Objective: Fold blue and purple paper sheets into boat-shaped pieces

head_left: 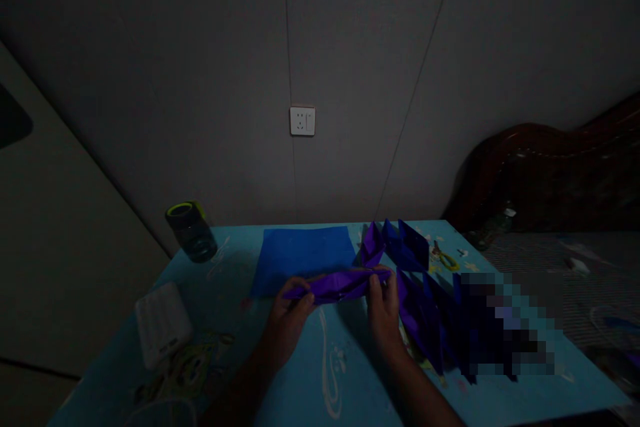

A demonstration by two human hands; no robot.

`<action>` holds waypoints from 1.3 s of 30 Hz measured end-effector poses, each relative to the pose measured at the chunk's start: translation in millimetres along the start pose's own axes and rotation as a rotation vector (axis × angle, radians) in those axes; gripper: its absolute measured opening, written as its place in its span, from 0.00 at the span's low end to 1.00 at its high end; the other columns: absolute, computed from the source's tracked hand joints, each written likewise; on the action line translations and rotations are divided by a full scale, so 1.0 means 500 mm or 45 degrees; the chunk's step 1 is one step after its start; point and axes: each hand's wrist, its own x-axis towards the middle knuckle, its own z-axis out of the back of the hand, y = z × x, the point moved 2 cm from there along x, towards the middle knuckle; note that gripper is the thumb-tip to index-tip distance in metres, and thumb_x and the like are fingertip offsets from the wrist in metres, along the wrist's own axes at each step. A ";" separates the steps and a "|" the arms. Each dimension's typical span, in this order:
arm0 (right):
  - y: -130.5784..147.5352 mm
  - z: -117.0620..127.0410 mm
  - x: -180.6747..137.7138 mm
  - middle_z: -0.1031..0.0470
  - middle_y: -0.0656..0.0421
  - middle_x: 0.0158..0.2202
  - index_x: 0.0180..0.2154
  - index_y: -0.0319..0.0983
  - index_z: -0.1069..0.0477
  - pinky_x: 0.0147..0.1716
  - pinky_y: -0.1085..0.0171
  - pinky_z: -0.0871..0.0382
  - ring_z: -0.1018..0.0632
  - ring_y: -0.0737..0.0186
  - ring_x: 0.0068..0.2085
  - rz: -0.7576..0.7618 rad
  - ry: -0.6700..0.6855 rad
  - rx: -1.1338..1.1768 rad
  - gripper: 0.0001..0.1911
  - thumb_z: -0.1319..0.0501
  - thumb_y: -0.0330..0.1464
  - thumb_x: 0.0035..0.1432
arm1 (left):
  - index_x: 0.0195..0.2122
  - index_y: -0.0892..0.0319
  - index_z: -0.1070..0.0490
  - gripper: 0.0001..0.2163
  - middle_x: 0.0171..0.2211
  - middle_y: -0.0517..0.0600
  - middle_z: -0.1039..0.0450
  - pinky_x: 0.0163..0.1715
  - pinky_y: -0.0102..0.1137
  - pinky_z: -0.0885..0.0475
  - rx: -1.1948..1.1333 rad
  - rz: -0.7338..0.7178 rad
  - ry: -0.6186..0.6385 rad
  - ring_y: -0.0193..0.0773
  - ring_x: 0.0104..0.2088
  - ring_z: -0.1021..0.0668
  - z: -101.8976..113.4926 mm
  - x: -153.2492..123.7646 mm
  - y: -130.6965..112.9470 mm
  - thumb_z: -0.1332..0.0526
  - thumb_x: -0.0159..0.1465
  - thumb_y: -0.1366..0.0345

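A folded purple paper boat is held level above the table, stretched between both my hands. My left hand pinches its left end, thumb in front and fingers behind. At the other end, my right hand grips the paper the same way. Behind it a flat sheet of blue paper lies on the table. More folded paper pieces stand to the right: a small purple one, a dark blue one, and a row of purple and dark blue ones beside my right hand.
On the light blue patterned table are a dark water bottle and a white plastic box at left. Yellow-handled pliers lie at the right. A wall with a socket rises behind. A pixelated patch hides part of the right side.
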 end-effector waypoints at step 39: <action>-0.021 -0.041 -0.013 0.35 0.66 0.14 0.25 0.38 0.33 0.13 0.72 0.46 0.37 0.73 0.13 -0.356 0.630 0.298 0.26 0.40 0.55 0.57 | 0.32 0.59 0.25 0.22 0.17 0.46 0.27 0.27 0.29 0.32 0.866 0.382 0.417 0.36 0.21 0.27 -0.034 -0.035 0.035 0.46 0.63 0.45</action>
